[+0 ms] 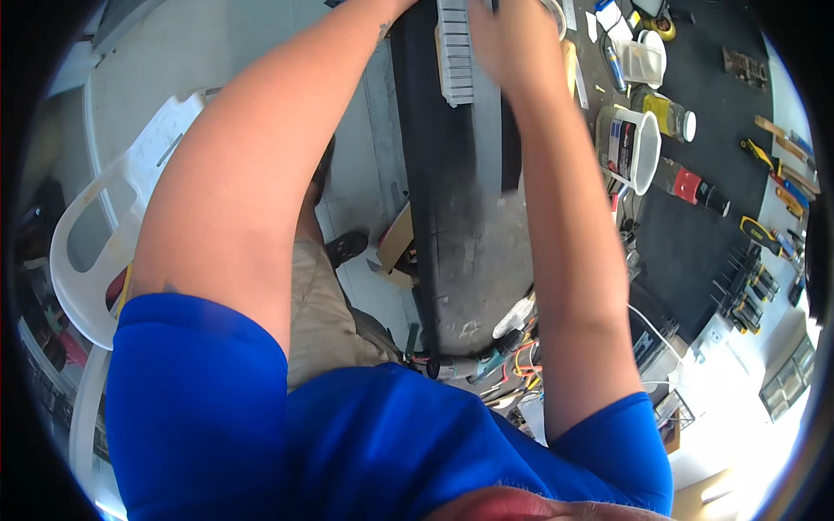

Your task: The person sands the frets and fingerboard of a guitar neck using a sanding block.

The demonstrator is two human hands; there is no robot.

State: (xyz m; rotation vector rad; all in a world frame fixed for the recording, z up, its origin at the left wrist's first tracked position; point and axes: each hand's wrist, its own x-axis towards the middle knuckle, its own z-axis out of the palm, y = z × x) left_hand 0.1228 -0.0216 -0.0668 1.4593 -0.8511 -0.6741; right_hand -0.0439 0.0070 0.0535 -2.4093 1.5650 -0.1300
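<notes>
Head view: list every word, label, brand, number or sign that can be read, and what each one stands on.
I transcribe no lettering; this is where it stands.
White tub: dark label with pale print, its small lines too small to read.
Yellow-labelled jar: print too small to read.
Red-and-black bottle: any lettering too small to read.
Yellow-and-black handle: small marking, not clear.

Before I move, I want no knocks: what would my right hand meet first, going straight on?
Nothing shows ahead of your right hand, which the picture's upper edge cuts off. The white ribbed piece lies left of it, depth unclear.
</notes>
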